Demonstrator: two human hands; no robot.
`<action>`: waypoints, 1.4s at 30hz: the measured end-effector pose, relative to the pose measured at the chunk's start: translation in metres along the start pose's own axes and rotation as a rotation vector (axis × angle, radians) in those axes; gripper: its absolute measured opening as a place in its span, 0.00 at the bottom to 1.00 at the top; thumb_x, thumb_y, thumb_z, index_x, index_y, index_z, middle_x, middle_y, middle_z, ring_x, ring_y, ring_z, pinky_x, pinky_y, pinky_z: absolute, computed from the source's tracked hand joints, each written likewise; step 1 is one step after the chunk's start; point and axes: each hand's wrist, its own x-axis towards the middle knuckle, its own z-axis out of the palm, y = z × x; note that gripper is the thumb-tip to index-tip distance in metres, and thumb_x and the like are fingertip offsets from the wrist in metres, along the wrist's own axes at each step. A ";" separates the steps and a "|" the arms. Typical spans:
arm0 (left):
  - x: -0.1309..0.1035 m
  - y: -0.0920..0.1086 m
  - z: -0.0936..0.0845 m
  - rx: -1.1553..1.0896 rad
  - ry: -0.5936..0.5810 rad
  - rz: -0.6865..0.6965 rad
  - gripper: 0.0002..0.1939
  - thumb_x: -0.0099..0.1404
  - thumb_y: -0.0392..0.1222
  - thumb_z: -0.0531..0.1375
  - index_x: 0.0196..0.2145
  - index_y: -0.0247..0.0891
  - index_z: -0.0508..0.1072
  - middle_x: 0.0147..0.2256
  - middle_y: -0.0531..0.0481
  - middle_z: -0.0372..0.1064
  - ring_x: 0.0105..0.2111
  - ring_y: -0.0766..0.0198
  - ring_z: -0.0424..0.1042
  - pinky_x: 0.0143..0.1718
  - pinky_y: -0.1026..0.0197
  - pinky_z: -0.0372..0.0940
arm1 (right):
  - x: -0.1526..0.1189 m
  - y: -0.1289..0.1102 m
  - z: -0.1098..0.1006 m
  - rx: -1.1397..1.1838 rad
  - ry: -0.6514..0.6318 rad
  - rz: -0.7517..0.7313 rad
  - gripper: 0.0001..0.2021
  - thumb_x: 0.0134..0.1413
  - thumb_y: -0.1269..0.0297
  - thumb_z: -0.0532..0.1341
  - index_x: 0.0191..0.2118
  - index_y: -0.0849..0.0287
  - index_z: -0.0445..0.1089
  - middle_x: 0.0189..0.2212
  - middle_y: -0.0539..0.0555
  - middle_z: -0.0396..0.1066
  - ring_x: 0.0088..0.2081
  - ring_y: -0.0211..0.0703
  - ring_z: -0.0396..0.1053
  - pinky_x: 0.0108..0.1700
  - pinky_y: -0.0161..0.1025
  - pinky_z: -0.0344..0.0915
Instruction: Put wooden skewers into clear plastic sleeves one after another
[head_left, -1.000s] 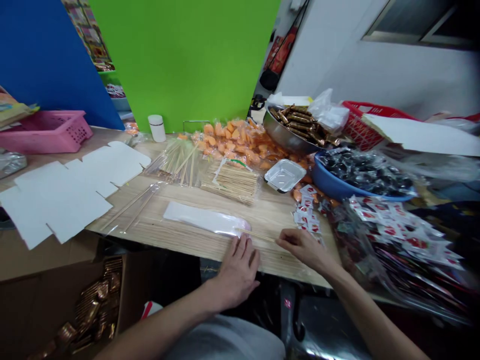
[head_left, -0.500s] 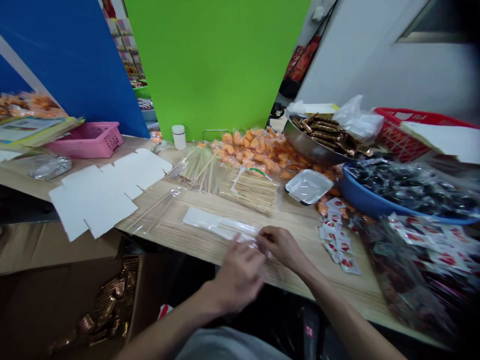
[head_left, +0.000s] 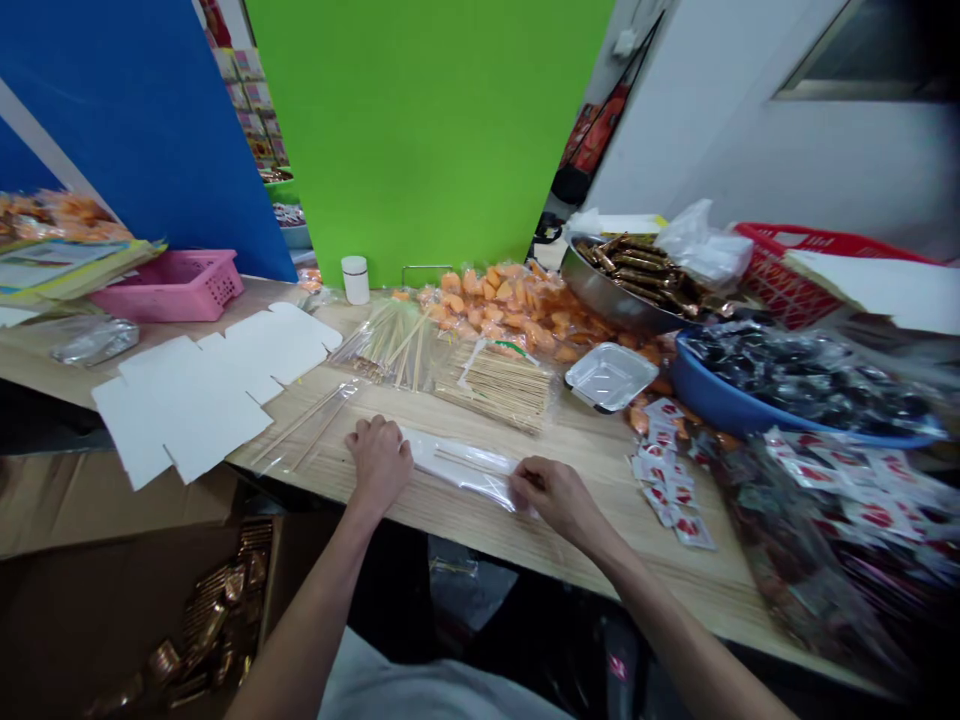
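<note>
A long clear plastic sleeve (head_left: 461, 467) with a white strip and thin sticks lies flat near the table's front edge. My left hand (head_left: 380, 460) is closed over its left end, fingers curled down on it. At the right end, my right hand (head_left: 546, 488) pinches the sleeve's edge between thumb and fingers. Behind the sleeve are a bag of thin wooden sticks (head_left: 499, 385) and a bag of flatter pale sticks (head_left: 394, 340). Another clear sleeve with two sticks (head_left: 307, 428) rests to the left of my left hand.
White card sheets (head_left: 202, 390) and a pink basket (head_left: 176, 285) are at left. Orange packets (head_left: 517, 300), a foil tray (head_left: 611, 376), red-and-white sachets (head_left: 667, 475), a steel bowl (head_left: 622, 300) and a blue basin (head_left: 795, 420) stand right. An open carton (head_left: 135, 560) is below left.
My left hand has moved left from beside my right hand to the sleeve's left end. My right hand stays at the right end. The view has shifted slightly.
</note>
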 end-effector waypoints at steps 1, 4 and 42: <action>0.000 0.000 0.000 0.005 -0.005 0.011 0.08 0.57 0.36 0.54 0.27 0.35 0.72 0.35 0.41 0.68 0.41 0.49 0.62 0.39 0.48 0.55 | 0.000 0.000 0.000 -0.001 0.003 -0.004 0.13 0.50 0.64 0.53 0.20 0.58 0.69 0.18 0.51 0.71 0.22 0.39 0.66 0.28 0.33 0.56; 0.002 -0.001 0.001 -0.022 -0.039 0.026 0.10 0.57 0.33 0.52 0.23 0.35 0.71 0.33 0.41 0.69 0.40 0.50 0.62 0.39 0.49 0.54 | 0.000 0.000 0.003 0.000 0.015 -0.001 0.14 0.50 0.64 0.52 0.19 0.58 0.68 0.18 0.51 0.70 0.22 0.39 0.66 0.28 0.33 0.56; -0.050 0.074 -0.024 -0.692 -0.546 0.502 0.12 0.64 0.36 0.49 0.26 0.34 0.69 0.24 0.51 0.67 0.25 0.67 0.64 0.27 0.67 0.53 | -0.041 -0.026 -0.028 0.449 0.182 -0.116 0.20 0.61 0.53 0.47 0.53 0.56 0.62 0.52 0.58 0.65 0.55 0.46 0.61 0.57 0.47 0.55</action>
